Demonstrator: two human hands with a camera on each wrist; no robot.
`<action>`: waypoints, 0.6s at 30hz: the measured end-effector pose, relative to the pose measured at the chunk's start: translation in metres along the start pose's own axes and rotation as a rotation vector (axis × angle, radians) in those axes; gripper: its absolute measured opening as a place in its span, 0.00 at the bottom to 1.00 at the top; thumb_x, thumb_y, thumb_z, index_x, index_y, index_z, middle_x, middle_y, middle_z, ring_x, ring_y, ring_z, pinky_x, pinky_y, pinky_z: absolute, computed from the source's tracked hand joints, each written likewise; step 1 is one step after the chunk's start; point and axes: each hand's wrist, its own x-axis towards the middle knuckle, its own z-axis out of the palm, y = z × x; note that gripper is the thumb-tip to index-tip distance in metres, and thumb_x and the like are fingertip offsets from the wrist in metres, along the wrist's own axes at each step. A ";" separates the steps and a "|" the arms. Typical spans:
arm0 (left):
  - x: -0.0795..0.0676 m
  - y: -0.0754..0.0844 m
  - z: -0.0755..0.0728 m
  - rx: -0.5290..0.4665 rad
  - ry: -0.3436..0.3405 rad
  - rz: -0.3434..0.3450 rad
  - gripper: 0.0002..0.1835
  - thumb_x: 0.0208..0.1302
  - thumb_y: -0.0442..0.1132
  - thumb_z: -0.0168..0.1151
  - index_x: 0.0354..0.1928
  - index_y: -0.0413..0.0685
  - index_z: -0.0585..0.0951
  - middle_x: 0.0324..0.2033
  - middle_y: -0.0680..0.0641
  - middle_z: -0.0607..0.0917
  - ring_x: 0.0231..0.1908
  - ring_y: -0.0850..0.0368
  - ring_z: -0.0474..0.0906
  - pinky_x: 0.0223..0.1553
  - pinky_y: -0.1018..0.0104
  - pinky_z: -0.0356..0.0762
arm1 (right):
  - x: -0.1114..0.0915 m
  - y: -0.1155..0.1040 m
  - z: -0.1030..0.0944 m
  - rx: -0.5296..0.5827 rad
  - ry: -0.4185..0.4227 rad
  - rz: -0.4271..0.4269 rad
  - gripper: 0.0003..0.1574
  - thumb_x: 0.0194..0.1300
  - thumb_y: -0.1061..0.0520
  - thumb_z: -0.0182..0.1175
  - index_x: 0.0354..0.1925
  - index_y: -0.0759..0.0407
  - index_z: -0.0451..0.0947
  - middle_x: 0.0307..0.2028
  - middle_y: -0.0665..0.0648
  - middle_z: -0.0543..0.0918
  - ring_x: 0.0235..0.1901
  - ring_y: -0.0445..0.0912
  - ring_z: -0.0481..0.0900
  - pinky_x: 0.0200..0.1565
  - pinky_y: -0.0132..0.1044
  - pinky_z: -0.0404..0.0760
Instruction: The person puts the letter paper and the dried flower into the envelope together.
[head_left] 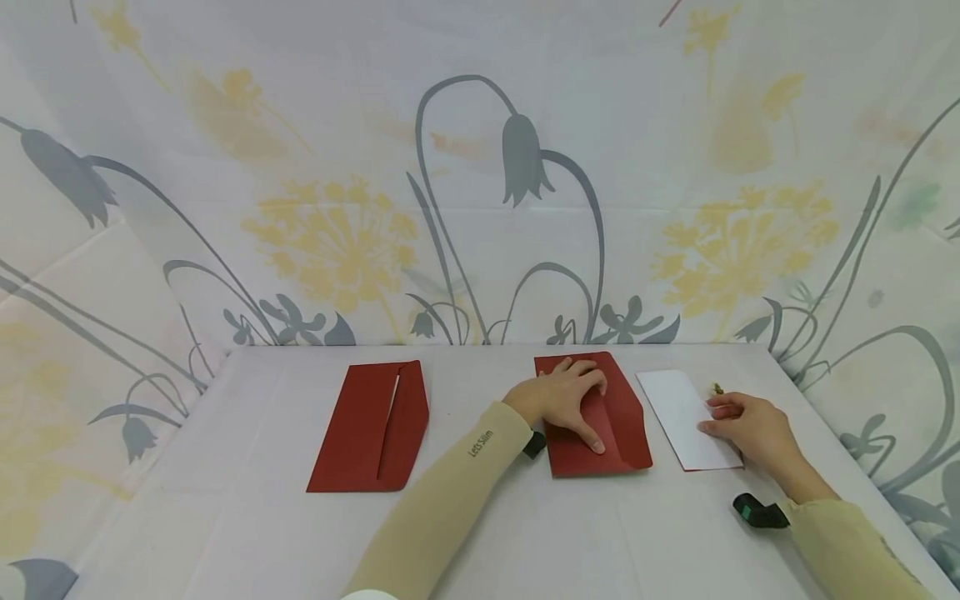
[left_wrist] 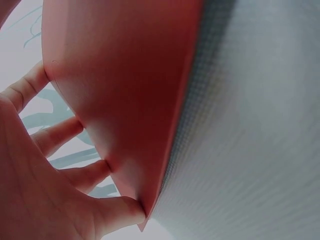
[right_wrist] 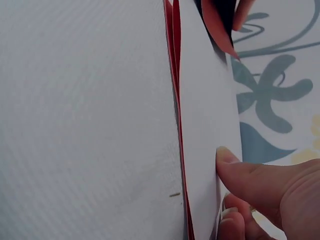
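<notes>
My left hand (head_left: pixel 564 398) rests on a red envelope (head_left: pixel 566 461) right of centre, its fingers spread and the fingertips touching the paper. That envelope's flap (head_left: pixel 633 429) lies unfolded towards the right. In the left wrist view, the fingertips press along the edge of the red paper (left_wrist: pixel 125 75). My right hand (head_left: pixel 757 429) pinches the right edge of a white paper sheet (head_left: pixel 678 408), thumb on top and fingers at its edge. Red paper layers (right_wrist: pixel 175 55) show beneath the white sheet (right_wrist: pixel 205 110) in the right wrist view.
Another red envelope (head_left: pixel 348 429) lies on the left of the white table (head_left: pixel 247 467), a white strip showing at its slit. A small golden object (head_left: pixel 717 388) is just behind my right hand. A flower-patterned cloth (head_left: pixel 465 250) rises at the back and sides.
</notes>
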 end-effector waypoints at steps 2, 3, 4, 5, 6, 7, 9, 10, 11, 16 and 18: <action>0.000 0.000 0.000 -0.002 0.000 0.000 0.40 0.32 0.74 0.67 0.47 0.67 0.64 0.68 0.56 0.55 0.68 0.46 0.48 0.57 0.38 0.62 | 0.000 0.000 0.001 0.004 0.003 0.003 0.34 0.51 0.46 0.70 0.49 0.67 0.75 0.37 0.62 0.83 0.40 0.58 0.77 0.38 0.46 0.71; 0.000 0.000 0.000 -0.002 0.000 0.001 0.40 0.33 0.74 0.67 0.47 0.67 0.64 0.68 0.56 0.55 0.68 0.46 0.48 0.57 0.38 0.62 | 0.000 -0.001 0.001 0.008 0.005 0.005 0.34 0.51 0.46 0.70 0.49 0.67 0.76 0.37 0.62 0.83 0.40 0.58 0.77 0.37 0.46 0.71; -0.001 0.000 0.000 -0.003 0.000 0.001 0.40 0.33 0.74 0.67 0.47 0.67 0.64 0.68 0.56 0.55 0.68 0.46 0.48 0.57 0.38 0.62 | 0.000 -0.001 0.001 0.012 0.009 0.005 0.33 0.51 0.47 0.70 0.49 0.67 0.76 0.37 0.62 0.83 0.40 0.58 0.77 0.38 0.46 0.71; -0.001 0.000 0.000 0.000 -0.003 0.000 0.40 0.33 0.74 0.67 0.47 0.67 0.64 0.68 0.56 0.55 0.68 0.46 0.48 0.57 0.38 0.62 | 0.000 -0.001 0.002 0.015 0.012 0.006 0.32 0.51 0.48 0.70 0.48 0.67 0.76 0.37 0.62 0.83 0.40 0.58 0.77 0.38 0.46 0.71; -0.001 0.001 -0.001 0.001 -0.004 -0.001 0.40 0.33 0.74 0.67 0.48 0.67 0.64 0.68 0.57 0.55 0.68 0.46 0.48 0.57 0.38 0.62 | 0.000 -0.001 0.003 0.018 0.014 0.009 0.32 0.51 0.48 0.70 0.48 0.67 0.76 0.37 0.62 0.83 0.40 0.58 0.77 0.38 0.45 0.71; -0.002 0.001 -0.001 0.002 -0.006 -0.002 0.40 0.33 0.74 0.67 0.48 0.67 0.64 0.67 0.57 0.55 0.68 0.46 0.48 0.57 0.38 0.62 | 0.000 -0.001 0.004 0.021 0.013 0.013 0.32 0.51 0.48 0.70 0.48 0.67 0.76 0.37 0.63 0.83 0.40 0.58 0.77 0.38 0.46 0.71; -0.003 0.001 -0.001 0.001 -0.007 -0.003 0.40 0.32 0.74 0.67 0.47 0.67 0.64 0.67 0.57 0.56 0.68 0.46 0.49 0.57 0.38 0.62 | 0.000 -0.002 0.004 0.022 0.006 0.029 0.32 0.50 0.48 0.70 0.48 0.68 0.76 0.37 0.63 0.83 0.39 0.57 0.77 0.37 0.45 0.71; -0.004 0.001 -0.002 0.000 -0.009 -0.005 0.40 0.32 0.74 0.67 0.47 0.67 0.64 0.67 0.57 0.56 0.68 0.45 0.49 0.57 0.38 0.62 | 0.000 -0.002 0.004 0.021 0.000 0.039 0.32 0.50 0.48 0.70 0.47 0.68 0.76 0.37 0.64 0.82 0.39 0.57 0.77 0.37 0.45 0.71; -0.004 0.001 -0.002 0.000 -0.009 -0.006 0.40 0.32 0.74 0.67 0.47 0.67 0.64 0.67 0.57 0.56 0.68 0.45 0.49 0.57 0.38 0.62 | 0.000 -0.003 0.004 0.020 -0.010 0.051 0.32 0.51 0.48 0.70 0.48 0.69 0.76 0.38 0.64 0.82 0.39 0.57 0.77 0.37 0.46 0.71; -0.004 0.002 -0.003 -0.003 -0.006 -0.006 0.40 0.32 0.74 0.67 0.47 0.67 0.64 0.67 0.57 0.55 0.68 0.46 0.48 0.57 0.38 0.61 | 0.000 -0.005 -0.002 0.004 -0.060 0.091 0.32 0.53 0.47 0.68 0.48 0.69 0.75 0.39 0.65 0.80 0.40 0.57 0.74 0.38 0.46 0.70; -0.003 0.002 -0.002 -0.002 -0.005 -0.006 0.40 0.32 0.74 0.67 0.47 0.67 0.64 0.68 0.57 0.55 0.68 0.46 0.48 0.57 0.38 0.61 | 0.001 -0.005 -0.005 -0.003 -0.072 0.097 0.32 0.54 0.46 0.67 0.48 0.69 0.75 0.40 0.65 0.79 0.40 0.57 0.73 0.38 0.46 0.70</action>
